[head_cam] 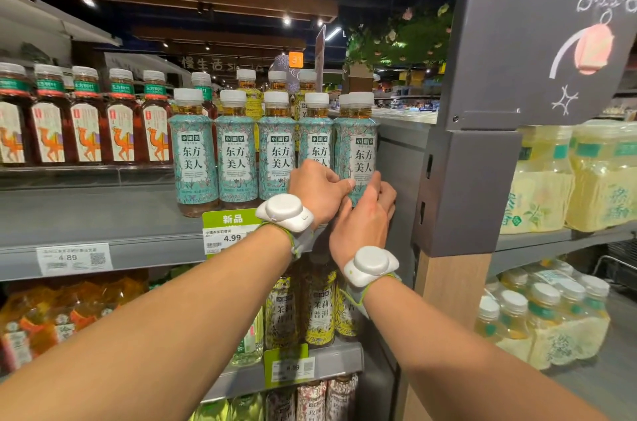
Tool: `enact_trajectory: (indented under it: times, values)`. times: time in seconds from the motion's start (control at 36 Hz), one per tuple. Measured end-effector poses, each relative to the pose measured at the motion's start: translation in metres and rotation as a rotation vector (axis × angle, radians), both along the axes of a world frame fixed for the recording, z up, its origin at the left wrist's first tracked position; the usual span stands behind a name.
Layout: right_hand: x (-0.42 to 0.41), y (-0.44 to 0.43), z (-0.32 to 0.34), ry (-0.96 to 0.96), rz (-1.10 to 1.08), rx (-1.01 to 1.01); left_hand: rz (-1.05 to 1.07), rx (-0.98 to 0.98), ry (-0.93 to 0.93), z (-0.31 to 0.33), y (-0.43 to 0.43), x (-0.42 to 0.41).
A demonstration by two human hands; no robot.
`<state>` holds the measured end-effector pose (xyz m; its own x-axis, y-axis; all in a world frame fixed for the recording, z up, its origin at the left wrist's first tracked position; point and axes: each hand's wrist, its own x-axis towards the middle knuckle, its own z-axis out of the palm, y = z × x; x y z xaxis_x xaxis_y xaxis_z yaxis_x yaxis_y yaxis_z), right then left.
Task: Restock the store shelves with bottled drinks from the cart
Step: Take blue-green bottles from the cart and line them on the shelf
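Note:
A row of teal-labelled tea bottles with white caps stands on the grey top shelf (103, 224). The rightmost bottle (358, 145) stands against the shelf's right end panel. My left hand (319, 191) grips its lower part from the left, thumb across the label. My right hand (365, 217) wraps around its base from the right, fingers curled behind it. The neighbouring teal bottle (315, 141) is partly hidden by my left hand. The cart is out of view.
Dark tea bottles with camel labels (86, 124) fill the shelf's left part, set further back. Yellow-labelled bottles (319, 310) sit on the shelf below. A grey end panel (465, 193) borders the right. Shrink-wrapped packs of pale drinks (551, 320) stack beyond it.

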<state>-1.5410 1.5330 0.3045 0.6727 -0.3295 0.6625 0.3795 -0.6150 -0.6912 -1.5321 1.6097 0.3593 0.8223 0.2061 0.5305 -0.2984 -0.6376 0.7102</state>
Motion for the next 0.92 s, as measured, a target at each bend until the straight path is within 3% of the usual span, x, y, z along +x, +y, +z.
enact_trajectory:
  times: [0.67, 0.92]
  values:
    - [-0.010, -0.018, 0.008, 0.054, 0.102, -0.037, 0.061, 0.017, 0.029, -0.001, -0.021, -0.020]
    - [-0.033, -0.009, 0.011, -0.044, 0.122, -0.019, 0.173, -0.038, -0.049, -0.004, -0.015, -0.055]
